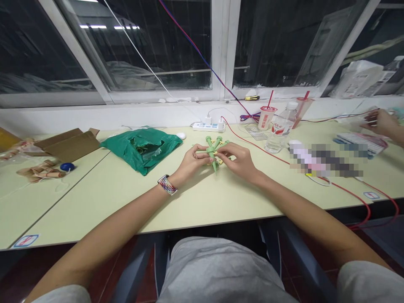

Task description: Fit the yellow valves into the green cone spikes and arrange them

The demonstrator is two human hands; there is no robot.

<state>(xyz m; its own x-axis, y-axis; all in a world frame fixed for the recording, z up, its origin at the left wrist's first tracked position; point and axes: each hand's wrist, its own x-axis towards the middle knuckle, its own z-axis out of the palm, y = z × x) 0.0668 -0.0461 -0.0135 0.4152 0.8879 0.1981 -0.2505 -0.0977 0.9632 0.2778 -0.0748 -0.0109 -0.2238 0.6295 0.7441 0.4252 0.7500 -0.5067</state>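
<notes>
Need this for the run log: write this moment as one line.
left hand: holds green cone pieces | right hand: holds same pieces | table: green plastic bag left, power strip behind

Cone pieces [213, 156] at table [202, 202] centre; bag [142, 147] just left of them; cardboard box [67, 144] farther left; power strip [208, 126] behind, along far edge; cup [267, 118], bottle [280, 131] right of strip.
</notes>
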